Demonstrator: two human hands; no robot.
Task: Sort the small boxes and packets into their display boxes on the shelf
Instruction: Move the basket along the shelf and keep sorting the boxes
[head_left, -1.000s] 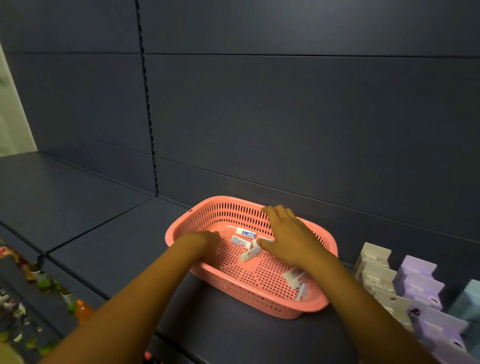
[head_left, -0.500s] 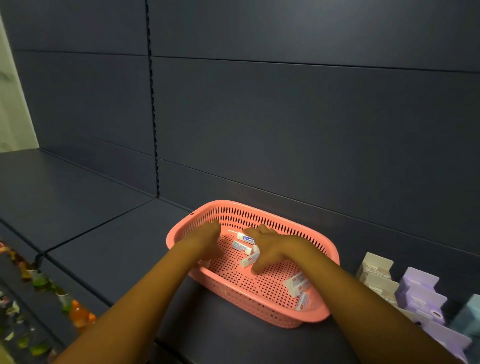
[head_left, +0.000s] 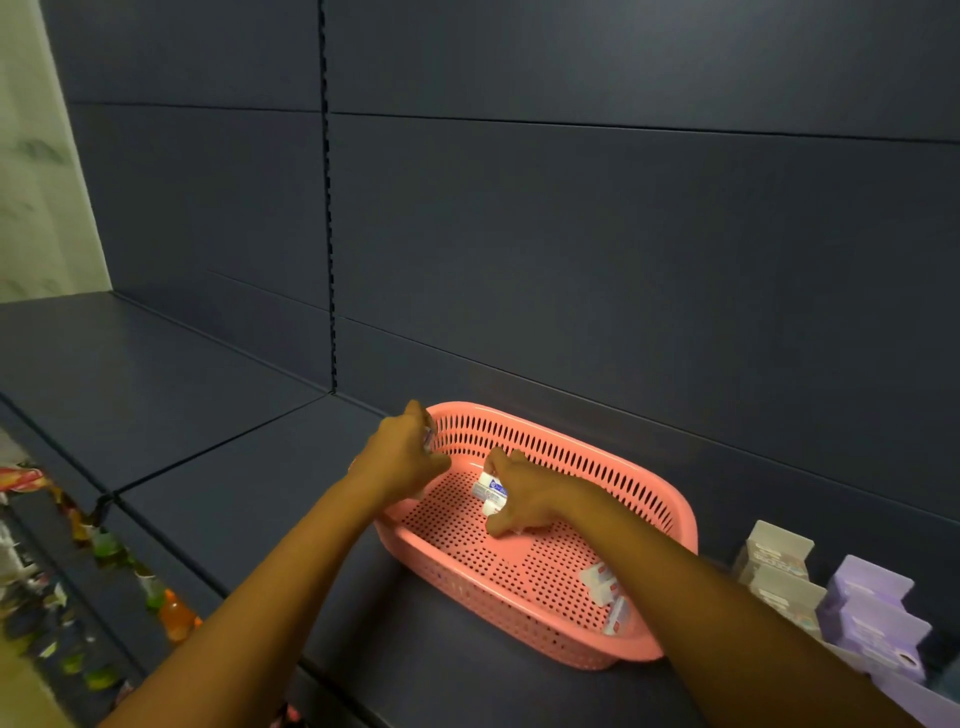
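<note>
Both our hands sit in the pink perforated basket (head_left: 644, 499). Our right hand (head_left: 524, 499) curls round a few small white boxes (head_left: 491, 491), blue print on them too blurred to read. Our left hand (head_left: 402, 457), at the far left rim, pinches something small and pale (head_left: 427, 435); what it is we cannot tell. Under the basket runs a dark blue shelf (head_left: 182, 405) with matching back panels (head_left: 623, 234). Nearer us than the right hand, more small boxes with red marks (head_left: 602, 584) lie in the basket's corner. Right of it stand grey display boxes (head_left: 776, 561) and purple display boxes (head_left: 872, 613). Below our left arm, bottles (head_left: 174, 618) line a lower shelf.
</note>
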